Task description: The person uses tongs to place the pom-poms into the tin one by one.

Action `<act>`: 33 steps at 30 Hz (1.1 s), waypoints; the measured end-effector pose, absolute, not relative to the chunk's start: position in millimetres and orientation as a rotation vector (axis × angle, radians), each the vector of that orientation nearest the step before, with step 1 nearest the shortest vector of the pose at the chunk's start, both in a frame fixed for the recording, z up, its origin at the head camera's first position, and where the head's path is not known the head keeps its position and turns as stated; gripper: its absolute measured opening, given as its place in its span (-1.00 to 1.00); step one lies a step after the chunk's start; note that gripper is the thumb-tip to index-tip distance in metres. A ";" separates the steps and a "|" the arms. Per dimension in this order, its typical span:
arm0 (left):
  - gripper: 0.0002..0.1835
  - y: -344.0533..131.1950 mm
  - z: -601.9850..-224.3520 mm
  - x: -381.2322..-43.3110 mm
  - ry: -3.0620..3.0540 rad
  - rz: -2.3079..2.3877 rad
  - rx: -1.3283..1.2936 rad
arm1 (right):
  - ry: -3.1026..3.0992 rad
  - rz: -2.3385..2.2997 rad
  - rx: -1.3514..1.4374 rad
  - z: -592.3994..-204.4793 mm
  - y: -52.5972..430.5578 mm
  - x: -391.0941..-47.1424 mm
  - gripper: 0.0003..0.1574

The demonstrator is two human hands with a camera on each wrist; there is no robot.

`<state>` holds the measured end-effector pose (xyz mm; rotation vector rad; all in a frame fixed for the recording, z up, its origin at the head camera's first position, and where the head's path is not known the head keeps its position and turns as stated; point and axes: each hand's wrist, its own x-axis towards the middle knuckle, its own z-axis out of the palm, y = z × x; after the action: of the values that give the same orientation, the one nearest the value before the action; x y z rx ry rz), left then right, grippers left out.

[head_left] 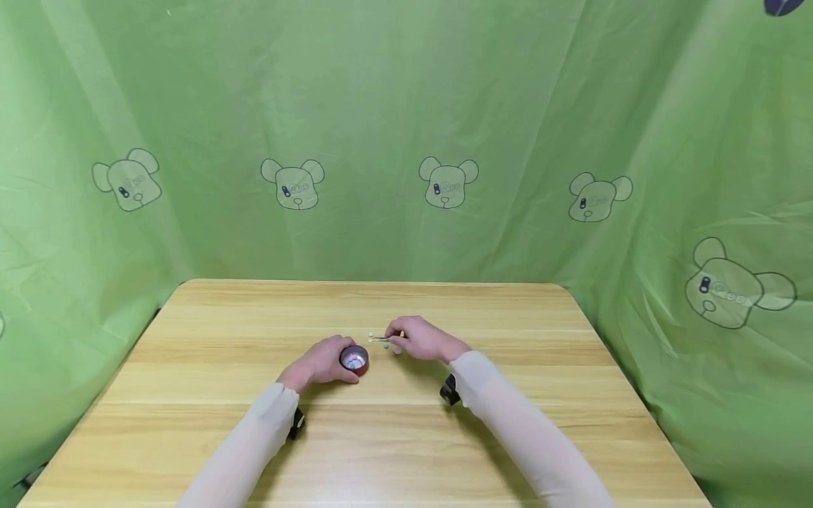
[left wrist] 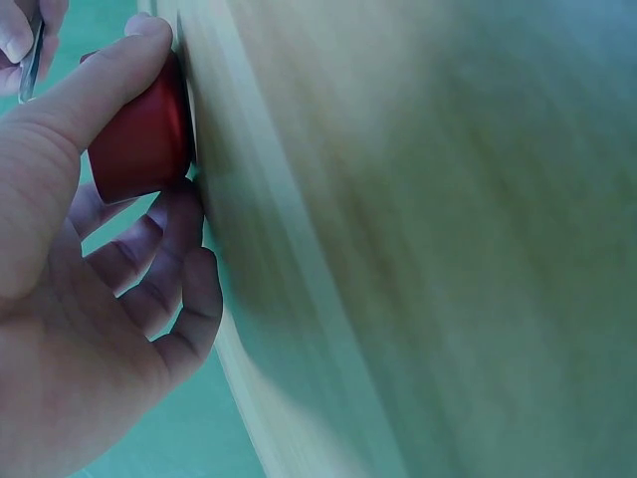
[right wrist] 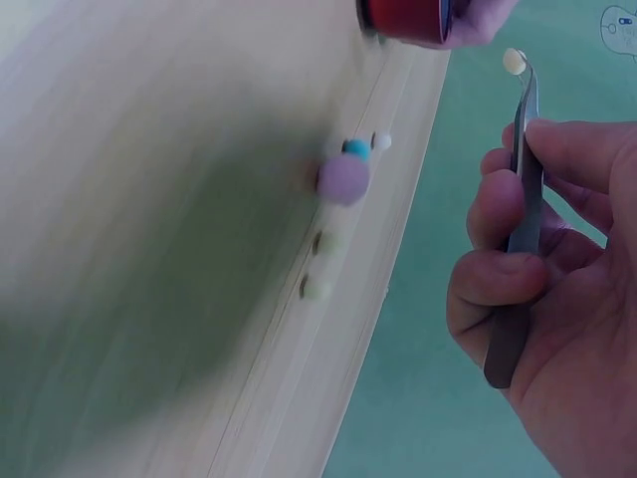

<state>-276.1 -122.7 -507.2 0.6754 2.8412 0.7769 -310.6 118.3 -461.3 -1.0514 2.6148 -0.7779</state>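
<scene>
My left hand (head_left: 325,360) grips a small red cup (left wrist: 144,139) between thumb and fingers on the table. Light and bluish bits show inside the cup in the head view. To the right of it, my right hand (head_left: 419,339) holds metal tweezers (right wrist: 528,189), their bent tips pointing toward the cup's side. A small cream-coloured ball (right wrist: 514,62) is pinched at the tips, above the table. Below the tweezers lie a purple ball (right wrist: 343,179), a smaller blue ball (right wrist: 356,149), a white one (right wrist: 382,141) and pale greenish ones (right wrist: 317,289).
The wooden table (head_left: 368,451) carries the cup and the loose balls near its middle. Green cloth (head_left: 375,106) printed with bear heads hangs behind the table and on both sides. Dark wrist cameras (head_left: 449,389) sit under the sleeves.
</scene>
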 end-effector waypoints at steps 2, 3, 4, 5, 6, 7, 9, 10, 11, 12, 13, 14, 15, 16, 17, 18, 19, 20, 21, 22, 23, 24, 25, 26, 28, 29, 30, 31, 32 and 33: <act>-0.38 -122.9 -507.6 -276.5 2.845 0.772 0.684 | 2.603 -0.779 -1.061 -461.4 114.9 -309.9 -0.80; -0.38 -122.9 -507.4 -276.4 2.844 0.768 0.683 | 2.600 -0.780 -1.066 -461.6 113.1 -309.6 -0.81; -0.38 -123.0 -507.8 -276.6 2.842 0.765 0.683 | 2.596 -0.781 -1.067 -462.2 111.6 -309.6 -0.81; -0.38 -123.3 -508.1 -276.9 2.841 0.762 0.686 | 2.599 -0.772 -1.070 -463.1 110.2 -309.7 -0.82; -0.38 -123.4 -508.2 -277.0 2.840 0.761 0.692 | 2.608 -0.761 -1.078 -463.8 108.9 -309.8 -0.83; -0.38 -123.6 -508.3 -277.0 2.838 0.762 0.698 | 2.620 -0.745 -1.084 -464.3 107.6 -309.8 -0.84; -0.39 -124.4 -508.7 -276.7 2.841 0.764 0.713 | 2.641 -0.717 -1.096 -464.9 105.3 -309.3 -0.84; -0.39 -124.7 -508.9 -276.6 2.844 0.767 0.719 | 2.650 -0.705 -1.102 -465.2 104.2 -309.1 -0.84; -0.39 -125.0 -509.0 -276.4 2.854 0.757 0.740 | 2.655 -0.694 -1.107 -465.1 103.1 -308.7 -0.84; -0.39 -125.3 -509.2 -276.2 2.858 0.756 0.746 | 2.659 -0.686 -1.117 -464.8 102.1 -308.2 -0.84; -0.39 -125.5 -509.2 -275.9 2.862 0.754 0.747 | 2.660 -0.682 -1.126 -464.5 101.2 -307.6 -0.83; -0.39 -125.6 -509.2 -275.8 2.866 0.753 0.748 | 2.659 -0.680 -1.132 -464.4 100.5 -307.0 -0.83; -0.39 -125.4 -508.9 -275.6 2.864 0.755 0.742 | 2.658 -0.680 -1.139 -464.3 99.9 -306.7 -0.83; -0.39 -125.2 -508.7 -275.6 2.864 0.755 0.736 | 2.656 -0.681 -1.143 -464.2 99.5 -306.2 -0.83; -0.39 -124.9 -508.5 -275.8 2.861 0.755 0.730 | 2.656 -0.680 -1.149 -464.2 99.0 -305.8 -0.82; -0.38 -124.5 -508.3 -275.8 2.853 0.764 0.703 | 2.658 -0.675 -1.154 -464.3 98.6 -305.5 -0.82; -0.38 -124.1 -508.1 -275.9 2.849 0.764 0.692 | 2.656 -0.675 -1.157 -464.5 98.2 -305.2 -0.82; -0.38 -123.7 -508.1 -276.2 2.847 0.763 0.680 | 2.655 -0.675 -1.160 -464.7 97.9 -305.0 -0.83; -0.37 -123.4 -508.1 -276.4 2.845 0.758 0.667 | 2.655 -0.672 -1.162 -465.1 97.5 -304.9 -0.83; -0.36 -123.3 -508.2 -276.6 2.844 0.752 0.658 | 2.654 -0.670 -1.165 -465.5 97.1 -304.8 -0.83; -0.36 -123.2 -508.5 -276.9 2.843 0.749 0.651 | 2.654 -0.666 -1.169 -466.0 96.6 -304.9 -0.83; -0.35 -123.1 -508.6 -277.0 2.845 0.746 0.648 | 2.654 -0.664 -1.169 -466.5 96.2 -304.9 -0.83; -0.35 -123.2 -508.6 -277.1 2.847 0.745 0.650 | 2.651 -0.664 -1.166 -467.0 95.8 -305.0 -0.83; -0.35 -123.2 -508.7 -277.3 2.849 0.741 0.654 | 2.652 -0.660 -1.160 -467.6 95.6 -305.1 -0.83; -0.35 -123.4 -508.8 -277.3 2.851 0.736 0.671 | 2.653 -0.651 -1.151 -468.7 95.3 -305.3 -0.83; -0.35 -123.4 -508.7 -277.2 2.851 0.734 0.679 | 2.652 -0.648 -1.143 -469.3 95.3 -305.3 -0.83; -0.35 -123.5 -508.4 -277.0 2.850 0.737 0.686 | 2.651 -0.648 -1.136 -469.6 95.3 -305.2 -0.83; -0.35 -123.5 -508.1 -276.9 2.850 0.739 0.693 | 2.652 -0.644 -1.132 -469.9 95.4 -305.2 -0.83; -0.36 -123.5 -507.8 -276.8 2.848 0.739 0.697 | 2.651 -0.645 -1.133 -470.3 95.6 -305.2 -0.83; -0.36 -123.5 -507.3 -276.6 2.846 0.746 0.697 | 2.652 -0.641 -1.134 -470.5 95.6 -305.2 -0.84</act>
<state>-276.6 -123.5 -507.3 0.6965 2.8463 0.7458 -305.2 95.6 -470.5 -1.1335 2.6524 -0.6413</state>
